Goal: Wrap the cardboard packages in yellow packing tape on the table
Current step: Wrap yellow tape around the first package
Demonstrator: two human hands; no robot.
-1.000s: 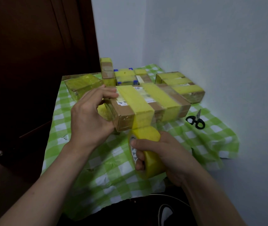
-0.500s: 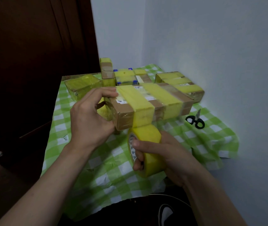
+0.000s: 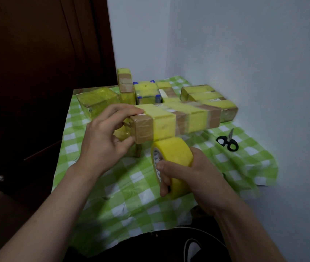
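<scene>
Since a moment ago the long cardboard box (image 3: 192, 120) has tipped so its front side faces us more, and the yellow tape roll (image 3: 175, 150) has come up a little, right under it. In the middle of the frame the left hand (image 3: 103, 140) grips the left end of the box, with its fingers lying over the top and its thumb underneath. Two wide yellow bands already go round the box, and the tape from the roll joins the nearer band at its bottom edge. Just below the box, the right hand (image 3: 193, 178) is closed round the roll, with the thumb across its open side. The box is held up above the green and white checked cloth (image 3: 131, 186) on the table. Behind it, at the back of the table, sit more boxes with yellow tape: one square box (image 3: 97, 100) at the left, a tall one (image 3: 125, 86) standing up, and a flat one (image 3: 210, 97) near the wall. Black scissors (image 3: 227, 141) lie on the cloth at the right
</scene>
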